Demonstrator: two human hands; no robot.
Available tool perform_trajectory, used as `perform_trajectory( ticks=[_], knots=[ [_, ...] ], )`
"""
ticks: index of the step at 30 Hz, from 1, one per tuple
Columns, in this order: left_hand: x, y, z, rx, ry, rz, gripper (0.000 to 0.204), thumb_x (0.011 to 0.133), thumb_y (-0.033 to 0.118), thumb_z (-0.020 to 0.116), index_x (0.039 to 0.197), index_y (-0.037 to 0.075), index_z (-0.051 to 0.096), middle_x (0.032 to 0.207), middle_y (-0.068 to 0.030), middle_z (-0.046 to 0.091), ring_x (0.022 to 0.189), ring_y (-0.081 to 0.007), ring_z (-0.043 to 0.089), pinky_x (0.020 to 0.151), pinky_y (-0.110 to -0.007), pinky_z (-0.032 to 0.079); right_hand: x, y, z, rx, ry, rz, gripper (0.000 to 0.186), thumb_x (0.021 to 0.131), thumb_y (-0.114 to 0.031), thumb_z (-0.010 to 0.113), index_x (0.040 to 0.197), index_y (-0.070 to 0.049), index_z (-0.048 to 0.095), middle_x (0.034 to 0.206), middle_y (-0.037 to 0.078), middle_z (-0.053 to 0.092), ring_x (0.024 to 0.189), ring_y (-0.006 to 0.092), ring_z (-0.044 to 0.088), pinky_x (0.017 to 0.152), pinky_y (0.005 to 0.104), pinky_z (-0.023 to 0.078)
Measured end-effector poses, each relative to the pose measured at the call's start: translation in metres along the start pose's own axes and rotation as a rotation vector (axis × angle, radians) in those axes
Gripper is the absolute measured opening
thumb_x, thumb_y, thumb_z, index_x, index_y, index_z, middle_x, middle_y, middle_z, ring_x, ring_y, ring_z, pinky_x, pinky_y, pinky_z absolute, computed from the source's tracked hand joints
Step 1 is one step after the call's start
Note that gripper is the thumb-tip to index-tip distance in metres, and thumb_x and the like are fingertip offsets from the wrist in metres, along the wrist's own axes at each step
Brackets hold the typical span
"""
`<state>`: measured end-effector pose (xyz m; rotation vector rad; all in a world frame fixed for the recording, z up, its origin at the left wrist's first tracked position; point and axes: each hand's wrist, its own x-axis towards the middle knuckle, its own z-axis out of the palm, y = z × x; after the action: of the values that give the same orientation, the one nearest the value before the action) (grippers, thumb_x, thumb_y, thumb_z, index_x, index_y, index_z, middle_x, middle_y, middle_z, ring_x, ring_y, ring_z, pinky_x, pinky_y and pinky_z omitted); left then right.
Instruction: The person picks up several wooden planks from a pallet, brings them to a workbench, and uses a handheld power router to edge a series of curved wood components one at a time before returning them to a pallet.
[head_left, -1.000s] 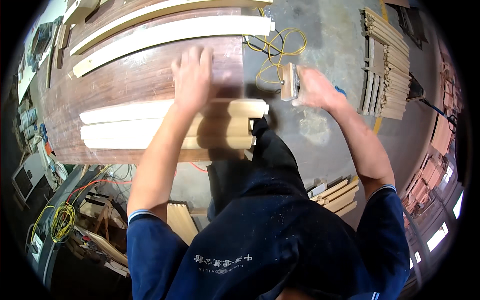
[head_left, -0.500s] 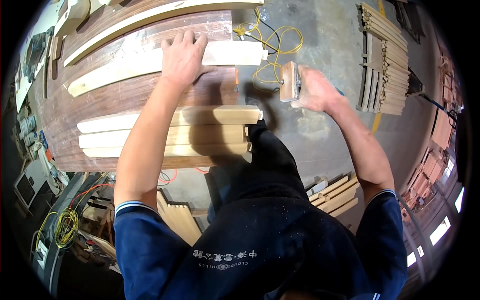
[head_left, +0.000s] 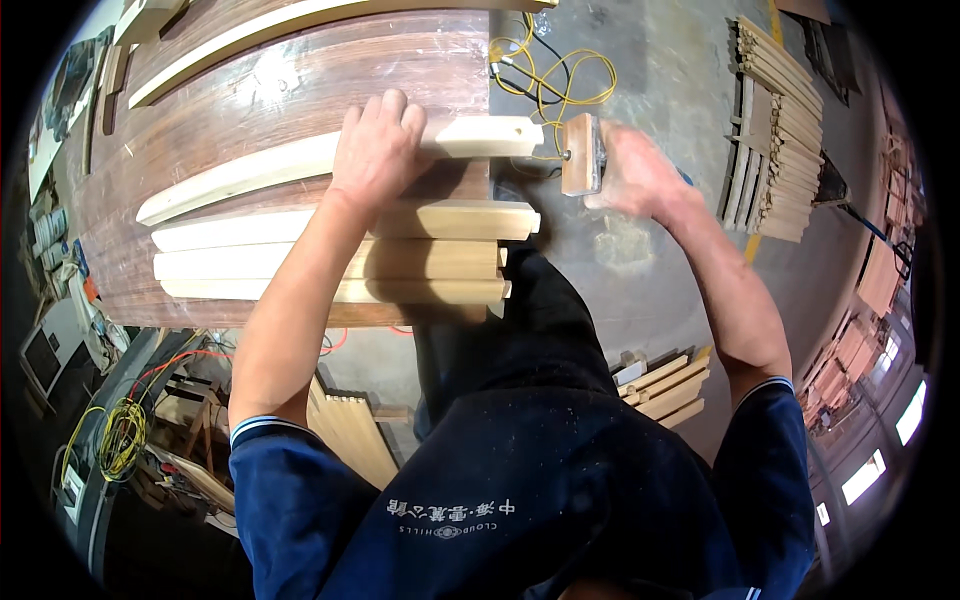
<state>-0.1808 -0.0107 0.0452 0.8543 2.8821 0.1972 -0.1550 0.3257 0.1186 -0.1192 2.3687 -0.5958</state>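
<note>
My left hand (head_left: 376, 150) grips a long curved pale wooden slat (head_left: 240, 172) lying on the dark wooden table (head_left: 280, 95); the slat's right end pokes past the table edge. My right hand (head_left: 638, 172) holds a small wooden sanding block (head_left: 582, 152) just off the slat's end, over the floor. Three more pale slats (head_left: 330, 262) lie stacked side by side nearer to me on the table, under my left forearm.
Another long pale slat (head_left: 290, 22) lies at the table's far side. A yellow cable (head_left: 552, 68) coils on the concrete floor beyond the table end. A pile of wooden sticks (head_left: 775, 130) lies to the right, more short pieces (head_left: 665, 382) by my right leg.
My left hand moved from the near stack to the farther curved slat and drew it toward me and to the right. The right hand with the block stayed near the table's end.
</note>
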Motion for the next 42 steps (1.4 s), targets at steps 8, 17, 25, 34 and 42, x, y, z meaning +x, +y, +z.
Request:
perform_trajectory(
  ticks=[8, 17, 25, 34, 42],
  knots=[
    [-0.016, 0.014, 0.006, -0.074, -0.022, -0.052, 0.061, 0.079, 0.061, 0.083, 0.113, 0.013, 0.067, 0.113, -0.0054, 0.061, 0.11, -0.0289, 0.059, 0.087, -0.046, 0.048, 0.005, -0.018, 0.008, -0.211, -0.022, -0.047, 0.051, 0.072, -0.021, 0.082, 0.114, 0.003, 0.065, 0.118, 0.026, 0.068, 0.115, 0.0445, 0.065, 0.101, 0.0496, 0.054],
    [-0.013, 0.01, 0.011, -0.087, -0.008, -0.058, 0.056, 0.073, 0.054, 0.09, 0.107, 0.014, 0.07, 0.111, -0.0051, 0.061, 0.109, -0.0285, 0.059, 0.087, -0.046, 0.05, 0.013, -0.031, 0.03, -0.287, -0.019, -0.058, 0.047, 0.079, -0.023, 0.078, 0.114, 0.004, 0.064, 0.119, 0.027, 0.068, 0.116, 0.0447, 0.066, 0.102, 0.0515, 0.054],
    [-0.014, 0.008, 0.022, -0.076, 0.057, -0.045, 0.058, 0.069, 0.05, 0.091, 0.11, 0.018, 0.067, 0.11, -0.0018, 0.061, 0.109, -0.0256, 0.059, 0.084, -0.046, 0.05, 0.016, -0.03, 0.03, -0.299, -0.004, -0.058, 0.051, 0.078, -0.019, 0.079, 0.12, 0.005, 0.062, 0.121, 0.03, 0.066, 0.116, 0.0466, 0.066, 0.102, 0.0509, 0.054],
    [-0.013, 0.008, 0.024, -0.03, 0.081, -0.028, 0.057, 0.07, 0.052, 0.091, 0.106, 0.015, 0.068, 0.107, -0.0042, 0.061, 0.106, -0.026, 0.059, 0.08, -0.044, 0.051, 0.017, -0.026, 0.038, -0.335, -0.031, -0.035, 0.056, 0.076, -0.02, 0.081, 0.121, 0.007, 0.061, 0.12, 0.032, 0.066, 0.117, 0.0475, 0.065, 0.103, 0.0501, 0.054],
    [-0.011, 0.013, 0.016, -0.017, 0.02, -0.048, 0.057, 0.07, 0.053, 0.091, 0.105, 0.015, 0.066, 0.106, -0.004, 0.06, 0.105, -0.0254, 0.059, 0.081, -0.043, 0.05, 0.024, -0.029, 0.035, -0.384, -0.104, 0.005, 0.062, 0.075, -0.019, 0.085, 0.127, 0.004, 0.06, 0.127, 0.027, 0.067, 0.121, 0.0438, 0.065, 0.104, 0.0505, 0.055]
  ],
)
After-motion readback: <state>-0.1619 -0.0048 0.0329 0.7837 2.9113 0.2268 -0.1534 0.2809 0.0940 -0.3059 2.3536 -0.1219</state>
